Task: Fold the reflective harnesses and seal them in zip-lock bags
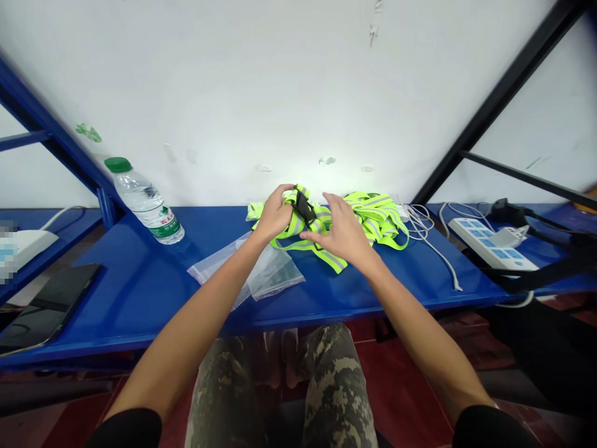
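Note:
My left hand [276, 214] is closed on a neon yellow-green reflective strap [295, 225] with grey stripes. A black plastic buckle [305, 206] sits on the strap just right of my left fingers. On the right, my right hand [342, 230] is open, thumb and fingers apart, over more of the webbing and close to the buckle. Behind it a heap of the same reflective straps [380, 214] lies on the blue table. Clear zip bags [275, 274] lie flat beneath and beside my left forearm.
A water bottle [148, 202] with a green cap stands at the left of the blue table [140, 292]. A dark phone or tablet [49, 305] lies near the left edge. To the right are a white cable [426, 233] and a power strip [494, 246]. A wall rises behind.

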Action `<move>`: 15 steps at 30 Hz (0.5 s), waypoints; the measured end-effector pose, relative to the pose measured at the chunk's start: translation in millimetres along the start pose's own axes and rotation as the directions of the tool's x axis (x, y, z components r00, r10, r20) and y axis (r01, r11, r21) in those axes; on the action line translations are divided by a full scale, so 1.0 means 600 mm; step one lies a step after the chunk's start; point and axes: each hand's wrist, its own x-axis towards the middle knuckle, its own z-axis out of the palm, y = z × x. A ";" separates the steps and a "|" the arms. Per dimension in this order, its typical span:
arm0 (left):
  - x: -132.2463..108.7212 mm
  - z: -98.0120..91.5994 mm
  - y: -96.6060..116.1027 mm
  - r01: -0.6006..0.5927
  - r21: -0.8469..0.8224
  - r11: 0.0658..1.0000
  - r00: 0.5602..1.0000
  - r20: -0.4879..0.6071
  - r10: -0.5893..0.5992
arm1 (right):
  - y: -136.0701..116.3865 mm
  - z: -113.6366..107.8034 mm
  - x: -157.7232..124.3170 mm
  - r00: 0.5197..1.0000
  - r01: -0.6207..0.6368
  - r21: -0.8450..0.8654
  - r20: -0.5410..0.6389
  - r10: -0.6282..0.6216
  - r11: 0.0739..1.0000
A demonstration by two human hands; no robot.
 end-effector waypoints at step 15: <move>0.100 -0.164 0.105 0.194 0.130 0.972 0.971 0.115 -0.209 | 0.120 -0.178 0.097 0.875 -0.473 0.395 0.313 0.369 0.787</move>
